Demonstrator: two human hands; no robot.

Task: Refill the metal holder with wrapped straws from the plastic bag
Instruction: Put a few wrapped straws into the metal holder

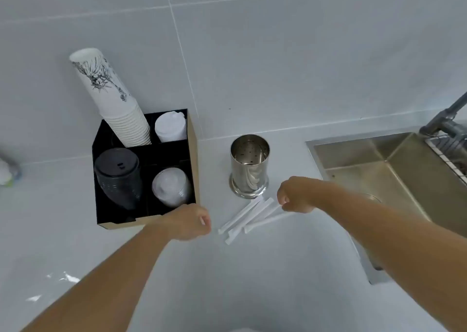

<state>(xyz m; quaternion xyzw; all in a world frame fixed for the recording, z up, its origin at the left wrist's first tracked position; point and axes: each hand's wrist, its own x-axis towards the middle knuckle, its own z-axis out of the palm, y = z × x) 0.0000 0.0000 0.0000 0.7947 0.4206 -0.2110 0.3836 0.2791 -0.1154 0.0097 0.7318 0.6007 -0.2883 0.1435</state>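
Two bare forearms reach over a pale counter [227,281] toward a loose cluster of wrapped straws [249,216] lying flat just in front of the upright metal holder [249,166]. The right hand [297,196], knuckles up and fingers curled under, pinches the upper end of one straw between thumb and fingertips. The left hand [188,221] hovers in a loose fist just left of the straws' lower ends, with something small and white at its fingertips; whether it grips anything cannot be told. A black organizer [145,170] of cups and lids stands left, a sink [394,177] right.
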